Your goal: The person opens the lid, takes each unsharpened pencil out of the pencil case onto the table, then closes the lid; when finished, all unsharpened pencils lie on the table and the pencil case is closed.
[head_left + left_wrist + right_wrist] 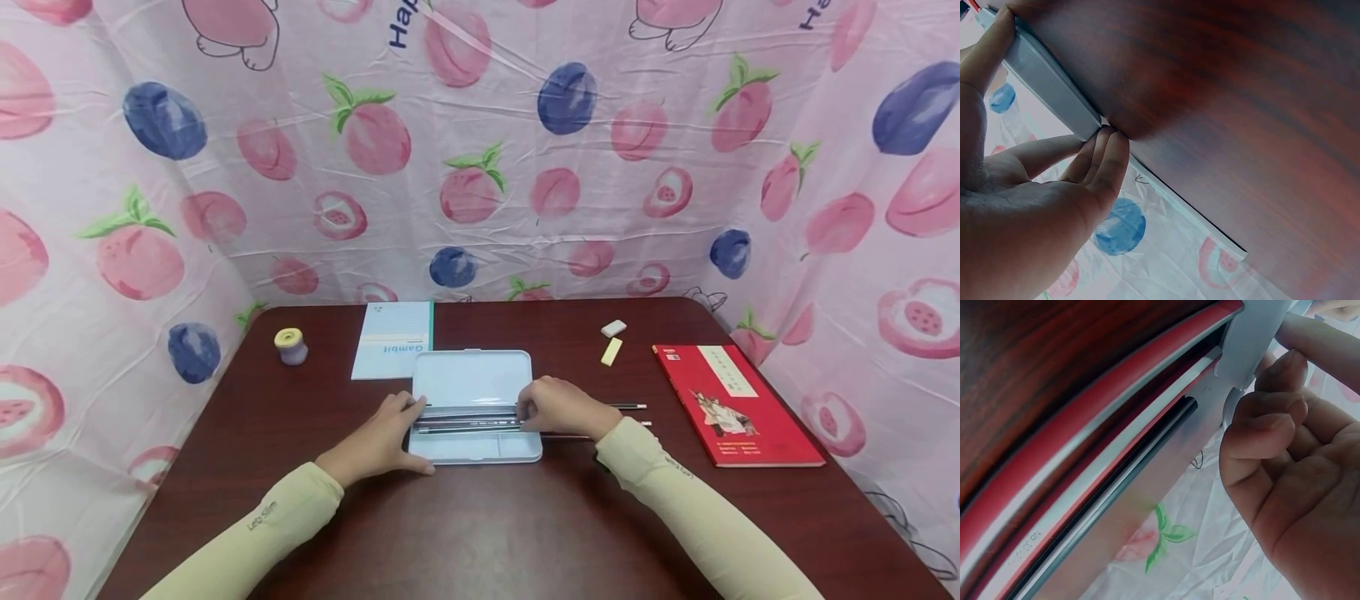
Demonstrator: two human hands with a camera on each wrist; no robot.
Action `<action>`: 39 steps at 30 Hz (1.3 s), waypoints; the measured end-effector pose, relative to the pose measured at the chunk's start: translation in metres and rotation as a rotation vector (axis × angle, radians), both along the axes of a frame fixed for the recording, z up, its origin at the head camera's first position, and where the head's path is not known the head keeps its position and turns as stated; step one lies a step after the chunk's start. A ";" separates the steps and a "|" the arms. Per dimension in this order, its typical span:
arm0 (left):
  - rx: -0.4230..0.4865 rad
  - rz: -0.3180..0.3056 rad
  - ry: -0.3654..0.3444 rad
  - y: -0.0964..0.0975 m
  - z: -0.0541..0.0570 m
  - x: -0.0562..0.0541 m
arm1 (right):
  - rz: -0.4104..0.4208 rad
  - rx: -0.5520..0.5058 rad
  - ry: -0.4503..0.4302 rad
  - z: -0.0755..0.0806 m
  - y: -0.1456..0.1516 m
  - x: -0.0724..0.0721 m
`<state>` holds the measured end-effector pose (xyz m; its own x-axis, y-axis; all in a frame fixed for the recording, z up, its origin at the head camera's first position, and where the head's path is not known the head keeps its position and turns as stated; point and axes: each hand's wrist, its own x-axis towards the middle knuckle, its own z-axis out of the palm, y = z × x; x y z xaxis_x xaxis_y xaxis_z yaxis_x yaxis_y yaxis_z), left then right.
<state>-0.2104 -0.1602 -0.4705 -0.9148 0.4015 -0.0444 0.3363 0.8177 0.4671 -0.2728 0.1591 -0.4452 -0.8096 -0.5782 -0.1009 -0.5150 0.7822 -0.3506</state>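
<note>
A white pencil case lies open on the table, its lid tipped back. Several dark pencils lie lengthwise inside. My left hand grips the case's left side, thumb on the near edge and fingers at the hinge side. At the right end of the case, my right hand has curled fingers and pinches the end of a pencil; its fingertips are partly hidden. Beside the case on the right lie more pencils, partly under my right wrist. Striped pencils appear close up in the right wrist view.
Behind the case lies a notepad marked "Gambit". A small purple container with a yellow top stands at the far left. A white eraser, a yellow block and a red book lie to the right.
</note>
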 end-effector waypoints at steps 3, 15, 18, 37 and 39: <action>0.003 -0.002 -0.001 0.000 0.000 0.000 | 0.008 -0.018 -0.016 0.000 0.002 -0.001; -0.012 0.003 -0.006 0.001 0.001 -0.001 | 0.037 -0.042 0.043 0.000 0.004 0.000; -0.011 0.004 -0.004 0.001 0.001 -0.001 | 0.027 -0.044 0.072 0.000 0.004 0.003; -0.017 0.002 0.004 0.001 0.002 0.000 | 0.059 -0.109 0.267 -0.004 0.015 0.011; -0.017 0.004 0.002 0.001 0.002 0.001 | 0.065 -0.118 0.284 -0.004 0.018 0.012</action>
